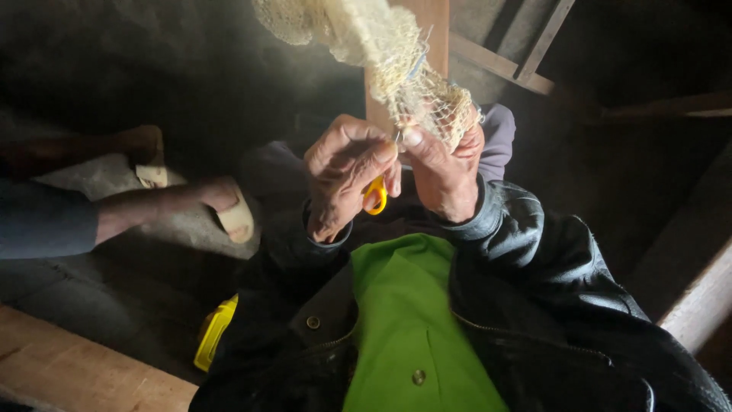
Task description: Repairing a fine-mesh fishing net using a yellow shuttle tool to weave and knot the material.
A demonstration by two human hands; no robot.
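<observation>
Right in close, over the green shirt [408,320] and dark jacket [549,259], the left hand [347,172] is curled tight round a small yellow-handled tool [375,194], tip up at the mesh. The right hand [446,172] pinches the pale netting [396,61] taut so the strands stay put; beyond, a sandalled foot [229,206] rests on dim ground

Yellow case [214,333] beside wooden plank [84,372]
</observation>
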